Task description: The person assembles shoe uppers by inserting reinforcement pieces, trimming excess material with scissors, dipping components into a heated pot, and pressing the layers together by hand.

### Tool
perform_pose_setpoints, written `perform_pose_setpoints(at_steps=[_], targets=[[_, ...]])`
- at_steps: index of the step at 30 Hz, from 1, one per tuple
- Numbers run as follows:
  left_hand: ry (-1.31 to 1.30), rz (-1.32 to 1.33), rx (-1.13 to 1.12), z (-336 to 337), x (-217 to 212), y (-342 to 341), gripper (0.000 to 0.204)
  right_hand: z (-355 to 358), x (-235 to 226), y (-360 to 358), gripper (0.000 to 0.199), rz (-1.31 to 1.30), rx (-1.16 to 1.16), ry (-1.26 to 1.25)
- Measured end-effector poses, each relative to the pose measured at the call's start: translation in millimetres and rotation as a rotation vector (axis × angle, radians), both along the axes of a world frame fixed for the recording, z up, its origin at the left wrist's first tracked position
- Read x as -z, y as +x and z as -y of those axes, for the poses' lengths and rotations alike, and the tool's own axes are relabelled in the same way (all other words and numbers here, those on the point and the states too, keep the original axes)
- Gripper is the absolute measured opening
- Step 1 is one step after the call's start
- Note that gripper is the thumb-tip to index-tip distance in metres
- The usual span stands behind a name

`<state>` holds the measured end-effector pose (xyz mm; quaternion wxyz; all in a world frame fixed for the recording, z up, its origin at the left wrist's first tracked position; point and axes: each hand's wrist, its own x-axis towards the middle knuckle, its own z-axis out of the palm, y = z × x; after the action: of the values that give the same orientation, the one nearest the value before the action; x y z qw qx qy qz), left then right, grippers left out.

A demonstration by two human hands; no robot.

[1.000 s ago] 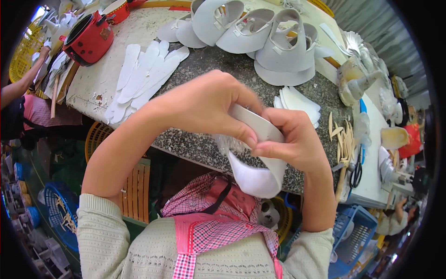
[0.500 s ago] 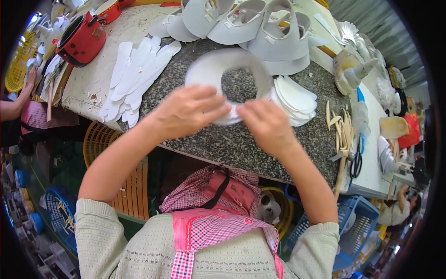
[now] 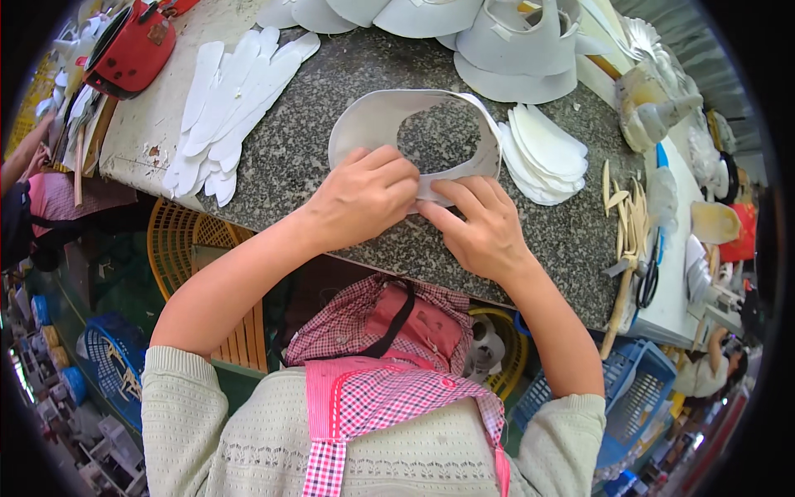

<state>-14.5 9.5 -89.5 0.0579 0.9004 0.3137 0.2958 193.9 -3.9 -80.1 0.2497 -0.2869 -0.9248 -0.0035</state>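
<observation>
White loop [image 3: 377,124]: lies on the desk [image 3: 530,240] just beyond both hands.
Left hand [image 3: 364,195]: fingers pinch the loop's near edge.
Right hand [image 3: 480,228]: presses the overlapping ends flat.
Advice: keep ends aligned, press evenly.

Bare granite [image 3: 348,83] betw. white strips [image 3: 228,108] & cutout stack [image 3: 546,153], seemingly passable.

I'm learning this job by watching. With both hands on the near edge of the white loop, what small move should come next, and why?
Probably press down and hold the join a moment. The left hand and right hand meet where the white loop closes, and it lies flat on the speckled table, so the ends look just brought together.
</observation>
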Motion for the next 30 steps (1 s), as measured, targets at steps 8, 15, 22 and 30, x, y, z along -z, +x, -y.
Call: perform_pose_setpoints(at_steps=[8, 15, 22, 30], targets=[[-0.168, 0.040, -0.165, -12, 1, 7, 0.012, 7, 2, -2, 0.031, 0.037, 0.039, -0.032], [-0.203, 0.132, -0.033, -12, -9, 7, 0.018, 5, 13, 7, 0.033, -0.124, 0.039, -0.047], [-0.027, 0.086, -0.049, -12, 11, 5, 0.018, 3, 18, 8, 0.032, -0.061, -0.013, 0.001], [-0.015, 0.068, -0.267, -12, 8, 21, 0.010, 11, 12, 1, 0.029, -0.065, 0.115, -0.052]])
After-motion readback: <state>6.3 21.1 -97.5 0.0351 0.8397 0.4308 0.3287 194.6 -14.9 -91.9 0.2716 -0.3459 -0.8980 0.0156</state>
